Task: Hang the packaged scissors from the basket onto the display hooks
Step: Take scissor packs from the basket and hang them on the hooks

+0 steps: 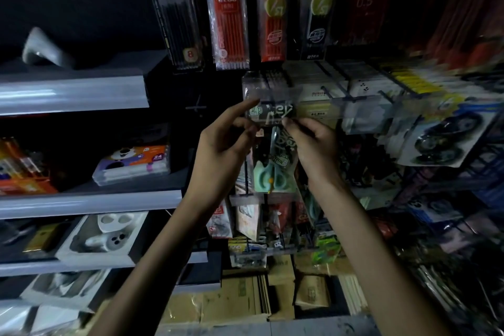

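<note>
Head view looks at a dim shop rack, with both hands raised to its middle. The pack is held upright in front of the rack, between the 2 hands. Its dark printed header sits just beneath a clear tag strip. Inside the pack the scissors point blades up, with mint-green handles at the bottom.

The right hand pinches the pack's right edge just below the header, thumb and fingers closed narrowly on it. The left hand is at the pack's left edge. Its index finger is straight and reaches to the header's top left corner, while the thumb and other fingers curl beside the edge. Whether they grip the pack cannot be told. Whether the pack's top is on a hook cannot be told either, since the strip blurs that spot.

Dark hooks loaded with boxed goods jut out just right of the header. Above hang long pen packs, a black one and a red-and-white one. More packs hang below the scissors, behind a 2nd clear strip.

Left of the rack run grey shelves, and one carries a box marked 24. Cardboard boxes are stacked at the bottom. Goods on the far right are too blurred to name.
</note>
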`<state>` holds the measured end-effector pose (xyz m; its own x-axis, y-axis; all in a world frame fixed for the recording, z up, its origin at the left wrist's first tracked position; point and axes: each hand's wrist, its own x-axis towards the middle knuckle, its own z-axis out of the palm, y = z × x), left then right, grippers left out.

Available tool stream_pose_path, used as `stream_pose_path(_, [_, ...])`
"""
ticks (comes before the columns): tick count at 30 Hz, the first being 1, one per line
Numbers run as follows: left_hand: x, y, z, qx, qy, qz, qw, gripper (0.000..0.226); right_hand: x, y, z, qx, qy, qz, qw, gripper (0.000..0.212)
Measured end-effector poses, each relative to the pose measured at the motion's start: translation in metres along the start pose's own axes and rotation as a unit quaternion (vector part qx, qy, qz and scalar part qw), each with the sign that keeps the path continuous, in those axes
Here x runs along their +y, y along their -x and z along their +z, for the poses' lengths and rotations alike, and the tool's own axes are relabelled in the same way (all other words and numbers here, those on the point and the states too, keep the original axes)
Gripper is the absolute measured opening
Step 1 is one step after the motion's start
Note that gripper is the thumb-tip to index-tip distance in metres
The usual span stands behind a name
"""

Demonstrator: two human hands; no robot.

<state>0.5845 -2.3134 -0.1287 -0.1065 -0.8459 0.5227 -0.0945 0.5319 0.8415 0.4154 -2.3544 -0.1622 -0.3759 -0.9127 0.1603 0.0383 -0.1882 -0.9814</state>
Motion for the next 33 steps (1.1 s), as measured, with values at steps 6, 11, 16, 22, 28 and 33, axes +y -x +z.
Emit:
stream_pose_path(6, [-0.015, 0.009, 0.0, 0.04, 0.014, -0.017, 0.999, 0.028, 0.003, -0.002, -0.002, -0.006, -0.002, 0.018, 1.0, 0.023])
stream_pose_path(11, [-0.042, 0.026, 0.002, 0.075, -0.009, -0.067, 0.995, 0.019, 0.003, -0.003, -0.006, -0.01, -0.006, 0.035, 0.999, 0.024])
stream_pose_path(16, [-0.074, 0.03, 0.006, 0.073, -0.06, -0.132, 0.987, 0.023, 0.003, -0.004, -0.009, -0.012, -0.027, 0.07, 0.997, 0.023])
stream_pose_path(22, [-0.085, 0.038, 0.02, 0.043, 0.006, -0.2, 0.979, 0.009, 0.007, -0.006, -0.013, -0.028, -0.016, 0.088, 0.996, 0.028])
stream_pose_path(28, [-0.084, 0.041, 0.021, 0.054, 0.057, -0.204, 0.976, 0.011, 0.019, 0.01, -0.026, -0.045, 0.044, 0.027, 0.998, 0.014])
stream_pose_path(33, [-0.09, 0.046, 0.023, 0.1, 0.058, -0.184, 0.976, 0.022, 0.045, 0.041, -0.035, -0.037, 0.114, -0.015, 0.993, 0.023])
